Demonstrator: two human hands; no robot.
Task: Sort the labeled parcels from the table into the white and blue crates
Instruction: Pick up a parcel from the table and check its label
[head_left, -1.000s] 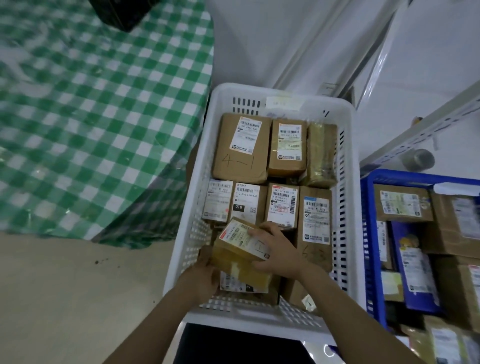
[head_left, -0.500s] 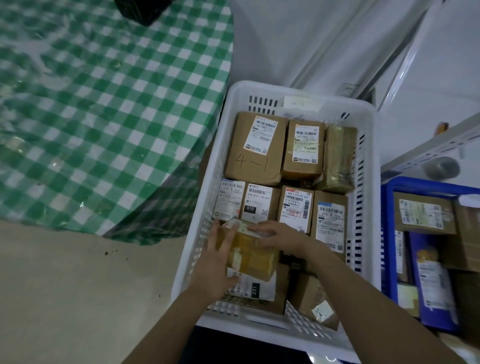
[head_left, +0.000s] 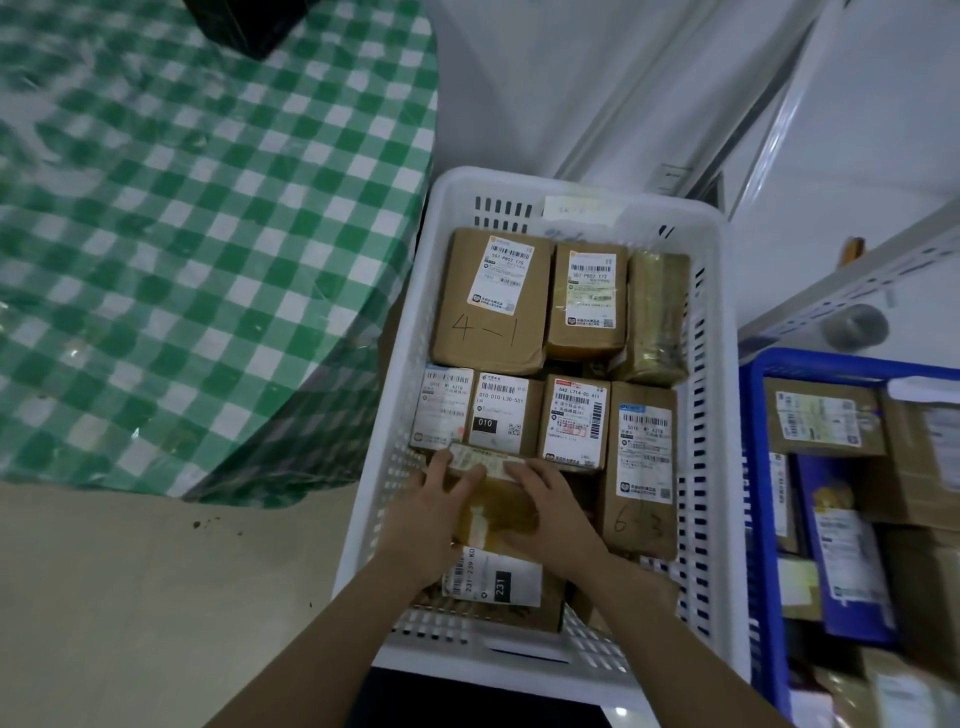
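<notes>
A small taped brown parcel (head_left: 493, 506) stands on edge inside the white crate (head_left: 582, 205), its label facing away along the top. My left hand (head_left: 428, 512) holds its left side and my right hand (head_left: 550, 512) holds its right side. The crate holds several labelled brown parcels, among them one marked 4-1 (head_left: 491, 306) at the back and one marked 231 (head_left: 498, 582) under the held parcel. To the right stands the blue crate (head_left: 758, 519), also with several parcels.
A table with a green and white checked cloth (head_left: 197, 234) lies to the left of the white crate. Metal shelf rails (head_left: 841, 291) run behind the blue crate. Beige floor (head_left: 156, 597) shows at lower left.
The parcel has been turned from lying tilted with its label up to standing on edge lower in the white crate. My left hand has moved from under it to its left side.
</notes>
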